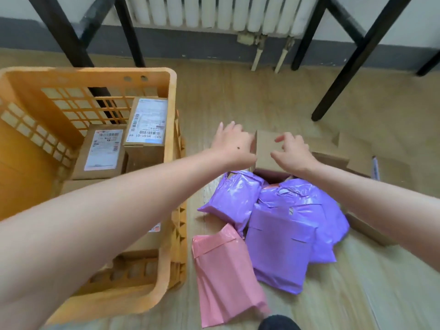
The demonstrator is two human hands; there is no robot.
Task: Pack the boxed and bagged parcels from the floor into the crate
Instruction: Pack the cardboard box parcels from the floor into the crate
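Note:
A plain brown cardboard box (pixel 265 151) sits at the far end of the parcel pile, between my hands. My left hand (pixel 232 142) presses against its left side with fingers stretched forward. My right hand (pixel 294 151) lies on the box's top right, fingers curled onto the lid. The orange crate (pixel 170 110) stands to the left and holds two labelled boxes, one upright (pixel 146 122) and one flat (pixel 102 151); my left forearm hides more cardboard below them. Purple bags (pixel 285 234) and a pink bag (pixel 221 270) lie on the floor in front of the box.
More brown boxes (pixel 357 153) lie on the wooden floor to the right of the pile. Black table legs (pixel 352 60) and a white radiator (pixel 214 10) stand along the far wall. A dark shoe tip (pixel 278 323) shows at the bottom edge.

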